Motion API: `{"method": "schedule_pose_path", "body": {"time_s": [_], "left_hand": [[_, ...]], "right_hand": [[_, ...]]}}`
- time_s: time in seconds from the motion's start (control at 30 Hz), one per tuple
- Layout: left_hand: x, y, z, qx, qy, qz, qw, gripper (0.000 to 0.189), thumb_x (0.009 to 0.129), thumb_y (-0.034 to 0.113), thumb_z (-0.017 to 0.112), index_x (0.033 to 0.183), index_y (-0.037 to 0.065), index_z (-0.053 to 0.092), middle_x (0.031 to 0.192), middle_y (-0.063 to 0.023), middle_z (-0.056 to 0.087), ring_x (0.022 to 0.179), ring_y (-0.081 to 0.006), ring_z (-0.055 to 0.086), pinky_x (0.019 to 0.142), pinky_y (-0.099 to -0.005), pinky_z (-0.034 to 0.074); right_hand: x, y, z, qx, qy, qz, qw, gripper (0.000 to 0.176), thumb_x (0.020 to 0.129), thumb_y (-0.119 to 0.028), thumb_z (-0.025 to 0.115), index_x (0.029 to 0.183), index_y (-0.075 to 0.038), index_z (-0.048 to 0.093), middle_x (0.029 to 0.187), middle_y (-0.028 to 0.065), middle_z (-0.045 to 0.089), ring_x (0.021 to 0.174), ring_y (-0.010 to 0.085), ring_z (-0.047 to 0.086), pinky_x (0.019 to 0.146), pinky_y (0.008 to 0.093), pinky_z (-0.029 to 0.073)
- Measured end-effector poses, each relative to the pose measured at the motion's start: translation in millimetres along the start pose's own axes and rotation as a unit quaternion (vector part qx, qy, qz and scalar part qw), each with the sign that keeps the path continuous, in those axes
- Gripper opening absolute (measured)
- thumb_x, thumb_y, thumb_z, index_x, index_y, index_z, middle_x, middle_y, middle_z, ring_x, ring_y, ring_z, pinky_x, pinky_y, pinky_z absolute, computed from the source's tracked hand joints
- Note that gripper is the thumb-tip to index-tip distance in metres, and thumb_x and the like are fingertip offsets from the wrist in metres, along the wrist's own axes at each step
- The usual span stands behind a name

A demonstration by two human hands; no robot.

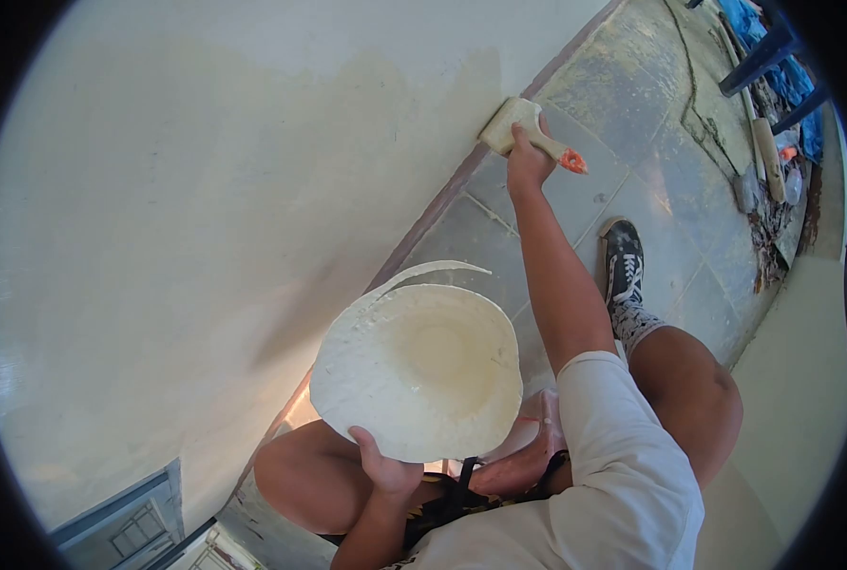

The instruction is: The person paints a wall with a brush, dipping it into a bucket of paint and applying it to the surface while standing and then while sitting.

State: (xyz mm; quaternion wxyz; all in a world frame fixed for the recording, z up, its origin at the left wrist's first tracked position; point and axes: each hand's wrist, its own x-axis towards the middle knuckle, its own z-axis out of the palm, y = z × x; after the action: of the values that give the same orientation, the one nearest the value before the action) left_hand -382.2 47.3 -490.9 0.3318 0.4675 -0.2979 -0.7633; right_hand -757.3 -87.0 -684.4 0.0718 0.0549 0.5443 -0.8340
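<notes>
My right hand [530, 166] is wrapped round the handle of a wide, pale-coated paintbrush [516, 122] with an orange-red handle end. The brush's bristle end is against the foot of the wall [205, 190], just above its dark reddish bottom strip. A damp-looking darker patch spreads over the wall beside it. In my left hand [386, 465] is a whitish, paint-crusted tub [347, 370], gripped at its near rim with the thumb on top. Pale, watery liquid lies inside it. A strip of the tub's rim has split away and curls outward at the far side.
Grey floor tiles [590, 119] with pale splashes run along the wall. My shoe [623, 261] rests on them. Blue chair legs [761, 59], a blue sheet [808, 104] and debris lie at the far right. A grey-framed window or door [133, 522] shows at lower left.
</notes>
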Motion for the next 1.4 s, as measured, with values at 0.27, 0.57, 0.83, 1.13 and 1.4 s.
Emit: {"method": "schedule_pose_path", "body": {"time_s": [0.27, 0.57, 0.83, 1.13, 1.4], "left_hand": [[1.5, 1.3, 2.8, 0.004, -0.006, -0.008, 1.0, 0.074, 0.089, 0.059, 0.034, 0.138, 0.005, 0.021, 0.136, -0.0093, 0.034, 0.125, -0.0249, 0.034, 0.102, -0.0394, 0.03], [1.0, 0.2, 3.0, 0.011, 0.009, -0.022, 1.0, 0.076, 0.088, 0.06, 0.036, 0.138, 0.005, 0.019, 0.136, -0.0098, 0.033, 0.125, -0.0256, 0.034, 0.102, -0.0401, 0.03], [1.3, 2.3, 3.0, 0.001, -0.002, -0.027, 1.0, 0.076, 0.088, 0.059, 0.037, 0.138, 0.005, 0.019, 0.137, -0.0099, 0.033, 0.126, -0.0264, 0.034, 0.102, -0.0404, 0.031], [3.3, 2.1, 8.1, 0.012, 0.008, -0.026, 1.0, 0.076, 0.088, 0.059, 0.036, 0.139, 0.006, 0.018, 0.137, -0.0104, 0.032, 0.126, -0.0266, 0.034, 0.102, -0.0411, 0.031], [3.3, 2.6, 7.6, -0.009, 0.001, -0.01, 1.0, 0.075, 0.089, 0.059, 0.036, 0.139, 0.006, 0.018, 0.138, -0.0104, 0.031, 0.126, -0.0268, 0.033, 0.103, -0.0408, 0.03]], "right_hand": [[1.7, -30.8, -23.2, 0.075, 0.03, 0.043, 0.996, 0.055, 0.08, 0.0, 0.06, 0.131, 0.0, 0.039, 0.116, 0.0133, 0.054, 0.099, 0.0225, 0.058, 0.072, 0.0338, 0.053], [29.9, -15.8, 7.3, 0.008, -0.002, 0.006, 1.0, 0.054, 0.077, -0.001, 0.063, 0.127, 0.005, 0.045, 0.115, 0.014, 0.055, 0.103, 0.022, 0.056, 0.081, 0.0314, 0.049], [28.0, -40.6, -22.1, 0.068, 0.03, 0.031, 0.997, 0.056, 0.078, 0.0, 0.061, 0.131, 0.0, 0.041, 0.114, 0.0135, 0.054, 0.097, 0.0215, 0.058, 0.071, 0.0325, 0.054], [39.0, -44.4, -3.6, 0.092, 0.0, 0.017, 0.996, 0.056, 0.079, -0.001, 0.062, 0.131, -0.005, 0.041, 0.111, 0.0115, 0.056, 0.092, 0.0215, 0.06, 0.063, 0.0366, 0.056], [-8.9, -6.3, -35.2, 0.028, 0.016, 0.002, 0.999, 0.058, 0.08, 0.0, 0.061, 0.133, -0.002, 0.038, 0.117, 0.0129, 0.053, 0.098, 0.0219, 0.058, 0.072, 0.0334, 0.054]]}}
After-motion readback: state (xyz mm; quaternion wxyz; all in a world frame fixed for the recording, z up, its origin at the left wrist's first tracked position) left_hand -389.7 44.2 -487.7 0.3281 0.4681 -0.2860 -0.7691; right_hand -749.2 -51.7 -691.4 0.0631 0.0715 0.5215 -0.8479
